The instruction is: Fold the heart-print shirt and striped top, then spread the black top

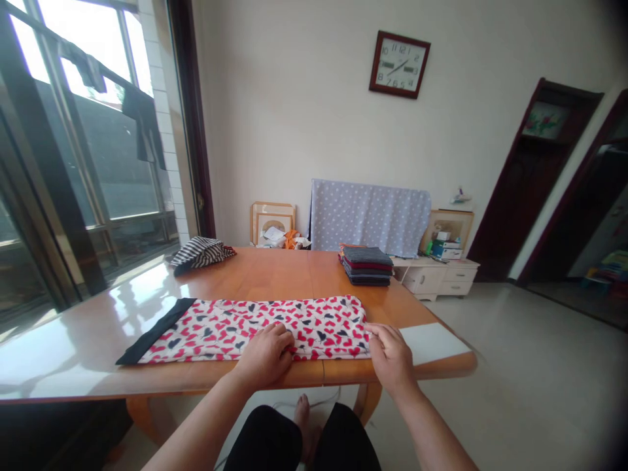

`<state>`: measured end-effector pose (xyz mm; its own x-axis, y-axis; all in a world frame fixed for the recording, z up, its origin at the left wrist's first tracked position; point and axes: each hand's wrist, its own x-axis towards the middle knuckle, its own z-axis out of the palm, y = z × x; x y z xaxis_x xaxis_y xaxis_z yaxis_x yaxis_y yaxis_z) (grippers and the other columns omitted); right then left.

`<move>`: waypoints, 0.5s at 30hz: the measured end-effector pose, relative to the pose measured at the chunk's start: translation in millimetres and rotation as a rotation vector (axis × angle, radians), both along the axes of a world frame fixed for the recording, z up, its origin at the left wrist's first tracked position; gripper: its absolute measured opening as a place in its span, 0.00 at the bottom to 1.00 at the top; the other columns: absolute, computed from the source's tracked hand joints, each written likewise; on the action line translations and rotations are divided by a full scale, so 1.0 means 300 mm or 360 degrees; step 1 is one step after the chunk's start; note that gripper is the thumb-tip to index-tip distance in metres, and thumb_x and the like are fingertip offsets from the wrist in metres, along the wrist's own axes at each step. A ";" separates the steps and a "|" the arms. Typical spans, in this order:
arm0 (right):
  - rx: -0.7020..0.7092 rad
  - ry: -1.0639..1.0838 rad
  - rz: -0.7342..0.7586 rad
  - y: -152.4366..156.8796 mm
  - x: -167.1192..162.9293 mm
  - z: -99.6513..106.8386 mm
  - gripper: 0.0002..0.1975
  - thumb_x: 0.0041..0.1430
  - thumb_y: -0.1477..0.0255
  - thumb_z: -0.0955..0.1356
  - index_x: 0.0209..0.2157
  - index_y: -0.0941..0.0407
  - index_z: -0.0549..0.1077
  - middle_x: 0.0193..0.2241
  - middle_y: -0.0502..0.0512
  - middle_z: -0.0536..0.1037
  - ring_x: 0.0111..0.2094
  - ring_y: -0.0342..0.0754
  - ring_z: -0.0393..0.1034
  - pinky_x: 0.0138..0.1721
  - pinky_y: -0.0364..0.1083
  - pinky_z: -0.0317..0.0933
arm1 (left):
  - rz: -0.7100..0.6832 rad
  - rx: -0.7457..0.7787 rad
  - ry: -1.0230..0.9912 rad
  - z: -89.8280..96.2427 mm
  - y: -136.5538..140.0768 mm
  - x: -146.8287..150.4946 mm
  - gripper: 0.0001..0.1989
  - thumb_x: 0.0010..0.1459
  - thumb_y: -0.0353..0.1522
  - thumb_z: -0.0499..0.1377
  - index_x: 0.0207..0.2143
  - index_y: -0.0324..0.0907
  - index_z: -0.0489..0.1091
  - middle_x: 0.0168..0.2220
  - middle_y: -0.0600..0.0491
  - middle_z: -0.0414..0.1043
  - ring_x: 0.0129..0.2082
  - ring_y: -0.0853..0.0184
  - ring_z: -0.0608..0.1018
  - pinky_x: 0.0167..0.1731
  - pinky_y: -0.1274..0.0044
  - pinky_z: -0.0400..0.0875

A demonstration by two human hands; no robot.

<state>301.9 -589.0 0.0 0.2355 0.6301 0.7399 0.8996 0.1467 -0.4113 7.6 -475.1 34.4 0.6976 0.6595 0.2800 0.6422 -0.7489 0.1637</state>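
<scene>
A white garment printed with red and black hearts (304,324) lies flat and folded into a long strip along the table's front edge. A black band runs across its left end. My left hand (267,353) is at the middle of the near edge, its fingers curled and closed on the fabric; the fingertips are partly hidden. At the right end, my right hand (390,353) pinches the garment's edge between thumb and fingers.
The wooden table (275,271) also carries a stack of folded dark clothes (366,265), a crumpled striped garment (203,253) at the far left and a white sheet (434,343) at the right. A low white cabinet (454,278) stands behind.
</scene>
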 end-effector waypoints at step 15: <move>-0.0558 -0.0302 0.0125 0.095 -0.041 -0.079 0.09 0.60 0.72 0.63 0.29 0.52 0.73 0.33 0.52 0.78 0.37 0.52 0.70 0.39 0.47 0.60 | 0.0479 0.0070 -0.0148 -0.047 0.026 -0.266 0.08 0.56 0.25 0.54 0.36 0.45 0.68 0.43 0.49 0.71 0.46 0.60 0.73 0.49 0.71 0.63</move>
